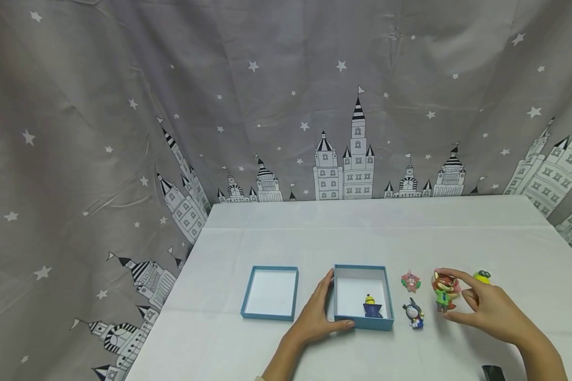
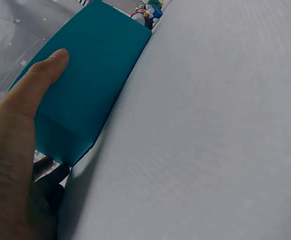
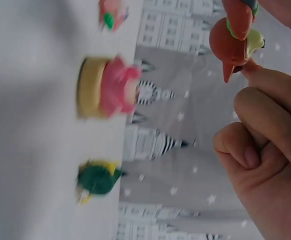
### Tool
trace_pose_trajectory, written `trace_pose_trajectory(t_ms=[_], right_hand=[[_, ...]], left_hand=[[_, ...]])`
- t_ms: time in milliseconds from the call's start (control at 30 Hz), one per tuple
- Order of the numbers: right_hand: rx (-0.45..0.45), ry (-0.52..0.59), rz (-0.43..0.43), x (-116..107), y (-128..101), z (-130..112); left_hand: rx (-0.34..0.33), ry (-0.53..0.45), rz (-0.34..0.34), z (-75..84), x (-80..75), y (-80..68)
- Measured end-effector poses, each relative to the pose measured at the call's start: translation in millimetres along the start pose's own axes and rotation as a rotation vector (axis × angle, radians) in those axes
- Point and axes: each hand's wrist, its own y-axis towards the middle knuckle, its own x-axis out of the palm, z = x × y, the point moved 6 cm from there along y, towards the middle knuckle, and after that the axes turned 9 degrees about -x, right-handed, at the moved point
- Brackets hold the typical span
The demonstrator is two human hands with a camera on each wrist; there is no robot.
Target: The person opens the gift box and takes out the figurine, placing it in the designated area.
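Note:
My left hand (image 1: 314,317) grips the near left corner of an open blue box (image 1: 364,323), fingers along its left wall and thumb on the front. In the left wrist view the thumb lies on the box's teal side (image 2: 93,75). Inside stands a small yellow figurine with a dark blue cape (image 1: 372,309). To the right, my right hand (image 1: 498,309) pinches a fox figurine (image 1: 442,296) in a green top between thumb and index finger. The right wrist view shows the fox figurine (image 3: 228,42) held off the table, its remaining fingers curled.
The shallow blue lid (image 1: 270,293) lies left of the box. Between box and right hand are a pink star-like figurine (image 1: 411,281) and a blue-white figurine (image 1: 414,314). A pink figurine on a yellow base (image 3: 118,87) and a green-yellow one (image 3: 96,179) stand farther right. A black object (image 1: 493,372) is at the front.

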Motion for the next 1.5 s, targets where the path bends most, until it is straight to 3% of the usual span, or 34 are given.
trace_pose_trajectory(t_ms=[267,500,733,967,1167,1500], right_hand=[[0.117,0.035,-0.136,5.7,-26.3,31.4],[0.154,0.134,-0.268,20.9,-37.0,47.9],[0.08,0.169,-0.284,25.6,-37.9,53.1],[0.089,0.213,-0.318,29.8,-36.7,60.4],[0.041,0.248,-0.302,30.3,-38.7,64.1],[0.066,0.327,-0.338,35.4,-41.0,70.8]], left_hand=[[-0.001,0.005,0.0,1.3,0.4,0.4],[0.004,-0.005,0.002,1.3,0.1,1.1],[0.0,0.009,0.003,0.6,1.2,1.3],[0.008,-0.008,0.001,1.2,1.6,0.9],[0.007,-0.003,0.005,1.0,1.1,0.6],[-0.002,0.001,0.005,-0.5,0.7,1.4]])
